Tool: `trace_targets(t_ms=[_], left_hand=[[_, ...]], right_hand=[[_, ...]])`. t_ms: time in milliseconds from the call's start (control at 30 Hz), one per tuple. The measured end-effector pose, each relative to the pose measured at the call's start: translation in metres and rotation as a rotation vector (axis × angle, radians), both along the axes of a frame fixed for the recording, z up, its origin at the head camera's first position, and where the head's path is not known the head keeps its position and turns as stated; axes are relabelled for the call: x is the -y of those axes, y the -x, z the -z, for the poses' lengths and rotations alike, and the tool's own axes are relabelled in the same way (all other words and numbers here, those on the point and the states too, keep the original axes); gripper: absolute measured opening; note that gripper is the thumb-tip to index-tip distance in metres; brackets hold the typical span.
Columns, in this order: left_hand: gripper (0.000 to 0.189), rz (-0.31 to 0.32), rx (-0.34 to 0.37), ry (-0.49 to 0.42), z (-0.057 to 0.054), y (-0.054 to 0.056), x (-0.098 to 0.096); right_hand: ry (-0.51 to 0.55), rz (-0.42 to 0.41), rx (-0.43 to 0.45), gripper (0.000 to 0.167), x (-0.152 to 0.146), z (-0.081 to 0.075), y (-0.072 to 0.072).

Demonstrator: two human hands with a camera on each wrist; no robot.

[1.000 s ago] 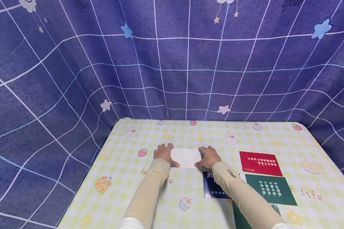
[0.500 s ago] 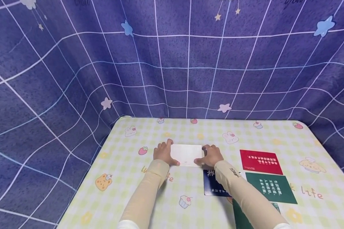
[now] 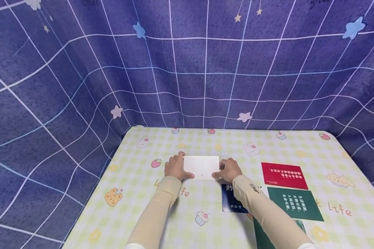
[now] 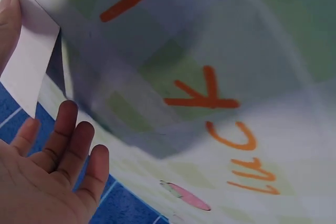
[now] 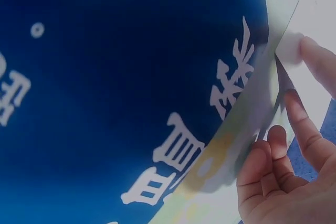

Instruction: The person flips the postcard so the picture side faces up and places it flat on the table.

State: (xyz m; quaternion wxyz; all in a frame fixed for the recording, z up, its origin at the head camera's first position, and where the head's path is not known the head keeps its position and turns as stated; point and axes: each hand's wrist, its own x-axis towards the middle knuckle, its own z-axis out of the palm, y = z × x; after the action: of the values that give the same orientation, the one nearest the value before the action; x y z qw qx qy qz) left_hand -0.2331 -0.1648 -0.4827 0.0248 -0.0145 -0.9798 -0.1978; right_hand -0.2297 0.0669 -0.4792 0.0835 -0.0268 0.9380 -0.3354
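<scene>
A white card [image 3: 201,166] is held level between both hands near the middle of the table. My left hand [image 3: 175,168] pinches its left end, the thumb on top and the index finger at the edge. The other left fingers [image 4: 94,169] spread loosely below in the left wrist view. My right hand [image 3: 231,170] pinches the right end, thumb on top, index finger against the underside in the right wrist view. Both wrist views show the card's edges raised off the tablecloth. A dark blue card [image 3: 232,202] with white characters lies under the right forearm, partly hidden.
To the right lie a red card [image 3: 284,175] and a green card [image 3: 295,203], both with white writing. Another green card [image 3: 261,237] is partly covered by the right sleeve. A patterned tablecloth [image 3: 143,218] covers the table; a blue grid curtain [image 3: 187,83] hangs behind.
The white card sits slightly higher in the head view and looks a little larger. Both hands have kept hold of its ends. The head view has shifted slightly; the coloured cards stay put.
</scene>
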Motion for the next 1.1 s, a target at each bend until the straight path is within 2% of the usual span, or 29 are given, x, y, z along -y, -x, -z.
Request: trace_targets(t_ms=[200,433,633,833,1100], left_hand=[[0.093,-0.055,0.029,-0.037,-0.004,-0.004,0.004],[0.068,-0.027,0.048,0.016,-0.014,-0.010,0.002],[0.043,-0.034,0.045,-0.018,-0.006,-0.010,0.003],[0.045,-0.023,0.022,0.011,-0.002,-0.010,0.002],[0.044,-0.029,0.013,0.032,-0.010,-0.010,-0.003]], right_hand=[[-0.004,-0.001,-0.020,0.033,-0.001,-0.001,-0.003],[0.005,-0.003,-0.039,0.032,-0.002,0.000,-0.005],[0.025,0.003,-0.042,0.032,-0.001,0.004,-0.005],[0.050,0.021,-0.061,0.026,-0.002,0.009,-0.006],[0.038,0.032,-0.094,0.030,-0.004,0.007,-0.008]])
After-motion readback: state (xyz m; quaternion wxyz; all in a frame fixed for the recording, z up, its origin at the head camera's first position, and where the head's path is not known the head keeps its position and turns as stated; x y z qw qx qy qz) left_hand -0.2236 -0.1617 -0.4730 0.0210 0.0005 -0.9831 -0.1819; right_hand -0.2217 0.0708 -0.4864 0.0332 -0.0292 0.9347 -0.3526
